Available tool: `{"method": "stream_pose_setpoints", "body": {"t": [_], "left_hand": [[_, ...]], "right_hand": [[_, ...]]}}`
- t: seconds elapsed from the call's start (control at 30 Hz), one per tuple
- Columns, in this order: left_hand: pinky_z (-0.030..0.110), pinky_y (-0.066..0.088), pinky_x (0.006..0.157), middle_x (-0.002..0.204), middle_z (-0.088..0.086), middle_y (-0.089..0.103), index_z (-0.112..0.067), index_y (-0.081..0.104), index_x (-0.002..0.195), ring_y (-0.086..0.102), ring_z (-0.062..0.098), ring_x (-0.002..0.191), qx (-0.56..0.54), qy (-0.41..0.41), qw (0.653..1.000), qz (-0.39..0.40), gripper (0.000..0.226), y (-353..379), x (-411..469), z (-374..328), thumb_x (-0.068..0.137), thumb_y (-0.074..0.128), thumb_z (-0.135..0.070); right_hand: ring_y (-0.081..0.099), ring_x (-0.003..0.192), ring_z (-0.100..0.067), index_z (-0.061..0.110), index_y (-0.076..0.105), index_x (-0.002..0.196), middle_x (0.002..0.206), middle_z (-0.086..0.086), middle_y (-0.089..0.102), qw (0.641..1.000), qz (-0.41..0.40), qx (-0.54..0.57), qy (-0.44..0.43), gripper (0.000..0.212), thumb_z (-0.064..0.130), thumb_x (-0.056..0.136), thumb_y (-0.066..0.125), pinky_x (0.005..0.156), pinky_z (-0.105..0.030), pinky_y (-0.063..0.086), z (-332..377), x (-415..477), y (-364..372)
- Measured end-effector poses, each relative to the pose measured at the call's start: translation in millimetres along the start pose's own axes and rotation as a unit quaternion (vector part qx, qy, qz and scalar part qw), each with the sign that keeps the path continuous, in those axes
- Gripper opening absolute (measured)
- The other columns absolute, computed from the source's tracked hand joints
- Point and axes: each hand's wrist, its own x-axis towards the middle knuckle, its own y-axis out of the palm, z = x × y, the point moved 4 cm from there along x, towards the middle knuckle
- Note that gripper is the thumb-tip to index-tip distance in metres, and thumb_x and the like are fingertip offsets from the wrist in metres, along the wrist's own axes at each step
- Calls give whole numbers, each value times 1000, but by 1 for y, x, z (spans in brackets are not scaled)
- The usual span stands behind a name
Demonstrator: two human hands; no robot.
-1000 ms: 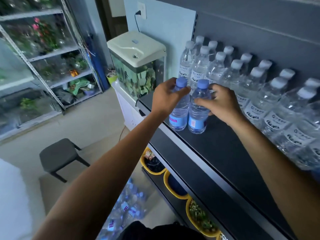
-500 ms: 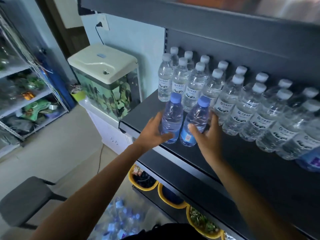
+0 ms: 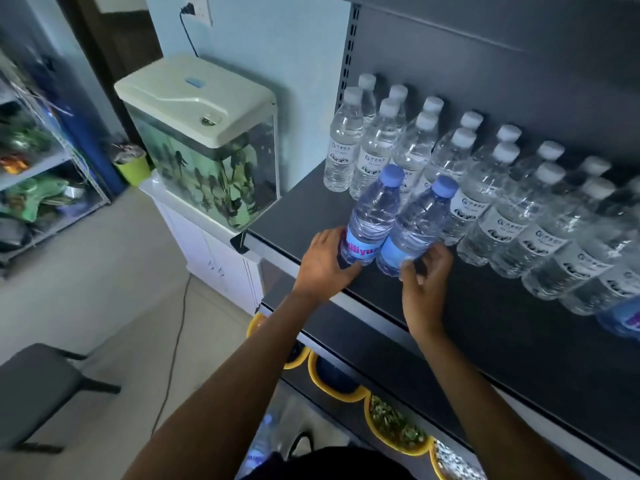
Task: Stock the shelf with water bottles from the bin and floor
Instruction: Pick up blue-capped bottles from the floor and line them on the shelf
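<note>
At the front left of the dark shelf, holding two blue-capped water bottles upright and touching each other. Curling the left hand round the base of the left bottle, fingers wrapping just below a blue label showing magenta letters, partly reading "lliyu". Pinching the foot of the right bottle between thumb and bent fingers of the right hand, beside a blue label with no legible writing. Backing onto white-capped bottles in two rows, bearing white labels with a dark logo and print too small to read.
</note>
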Motion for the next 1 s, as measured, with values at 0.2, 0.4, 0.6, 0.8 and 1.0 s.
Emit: {"method": "stream_pose_setpoints", "body": {"t": [0.2, 0.4, 0.6, 0.8, 1.0], "left_hand": [[29, 43, 80, 108, 1, 56, -12, 54, 115, 53, 18, 99, 4, -40, 998, -51, 60, 6, 0, -6, 77, 83, -48], [31, 45, 93, 117, 5, 61, -11, 55, 131, 55, 22, 109, 18, -6, 998, -57, 70, 6, -3, -6, 78, 81, -49], [35, 47, 94, 116, 6, 64, -10, 57, 131, 56, 25, 106, 40, 5, 997, -73, 65, 10, -2, -4, 84, 74, -52], [32, 44, 91, 113, 6, 62, -9, 57, 128, 54, 24, 103, 57, 14, 995, -84, 63, 14, -2, -3, 85, 73, -52], [33, 45, 90, 109, 6, 61, -8, 57, 126, 53, 24, 99, 68, 15, 994, -89, 61, 13, -2, -2, 86, 72, -52]], "right_hand": [[58, 119, -28, 42, 45, 129, 136, -12, 44, 998, -13, -67, 6, 71, 26, 73, 86, 87, -46, 61, -1, 9, 6], [66, 114, -23, 24, 49, 139, 133, -11, 58, 996, 6, -78, 44, 70, 16, 79, 83, 91, -43, 61, -5, 12, 3], [66, 115, -14, 21, 36, 150, 127, -8, 66, 992, 67, -91, 51, 68, -6, 94, 63, 105, -40, 53, -6, 4, -22], [56, 120, -27, 28, 46, 123, 130, -7, 49, 991, -33, -133, 7, 69, 37, 68, 87, 100, -49, 53, 21, 24, 12], [53, 122, -23, 19, 59, 129, 133, -11, 49, 983, 12, -184, -10, 66, 41, 73, 85, 107, -48, 49, 26, 35, 2]]}}
